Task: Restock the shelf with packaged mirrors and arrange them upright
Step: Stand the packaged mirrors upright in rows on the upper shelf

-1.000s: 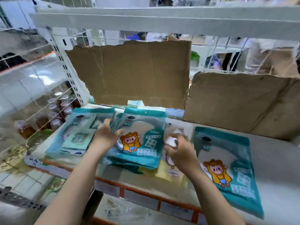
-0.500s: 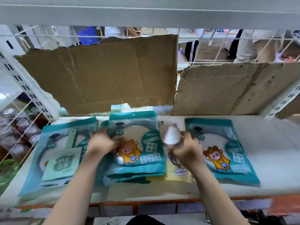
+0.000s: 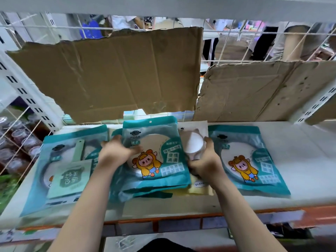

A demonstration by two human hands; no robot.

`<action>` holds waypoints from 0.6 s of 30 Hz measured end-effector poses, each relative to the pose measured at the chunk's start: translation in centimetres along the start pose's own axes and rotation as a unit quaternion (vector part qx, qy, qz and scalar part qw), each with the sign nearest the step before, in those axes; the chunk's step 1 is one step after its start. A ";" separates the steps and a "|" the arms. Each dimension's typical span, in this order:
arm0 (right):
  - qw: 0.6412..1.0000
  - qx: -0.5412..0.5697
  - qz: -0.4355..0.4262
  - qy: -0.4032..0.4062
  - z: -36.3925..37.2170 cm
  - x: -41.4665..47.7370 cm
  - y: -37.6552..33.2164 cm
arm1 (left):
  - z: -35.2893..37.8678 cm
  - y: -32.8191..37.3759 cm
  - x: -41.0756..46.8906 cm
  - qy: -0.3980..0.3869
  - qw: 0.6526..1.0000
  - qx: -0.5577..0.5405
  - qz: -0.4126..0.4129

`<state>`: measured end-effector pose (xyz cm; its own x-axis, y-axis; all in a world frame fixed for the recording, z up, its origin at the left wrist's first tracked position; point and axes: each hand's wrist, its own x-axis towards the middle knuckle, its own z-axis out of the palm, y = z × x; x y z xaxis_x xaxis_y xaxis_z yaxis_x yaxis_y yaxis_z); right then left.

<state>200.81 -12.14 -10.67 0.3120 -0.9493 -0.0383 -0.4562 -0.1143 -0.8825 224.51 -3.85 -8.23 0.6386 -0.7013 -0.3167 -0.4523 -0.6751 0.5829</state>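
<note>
White shelf [image 3: 300, 160] mid-frame bears flat teal packs [image 3: 263, 142]. Left hand [image 3: 116, 153] pinches the centre pack [image 3: 158, 142] at its left edge; right hand [image 3: 205, 160] curls round the white mirror [image 3: 193, 142] beside it.

Left hand [image 3: 116, 154] and right hand [image 3: 205, 161] reach forward side by side, fingers [image 3: 208, 142] curled, gripping

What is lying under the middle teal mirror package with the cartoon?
Under the middle package, more teal packages and a yellow package peek out; their number is hidden.
</note>
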 end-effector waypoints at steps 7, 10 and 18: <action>0.989 0.123 0.081 -0.022 0.6 0.0 -0.1 | -0.3 0.2 -0.4 -0.006 0.991 -0.124 -0.040; 0.985 0.126 0.112 -0.034 0.5 0.1 -0.1 | -0.8 0.3 -0.6 -0.010 0.990 -0.137 -0.023; 0.979 -0.179 -0.040 0.092 -2.1 -0.3 1.3 | -0.5 -0.4 0.2 0.083 0.968 -0.236 -0.022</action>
<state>198.39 -12.64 -10.78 0.2184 -0.9660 0.1383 -0.7090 -0.2545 -0.6577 225.10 -3.61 -8.15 0.7599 -0.6011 -0.2474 -0.1119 -0.4959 0.8611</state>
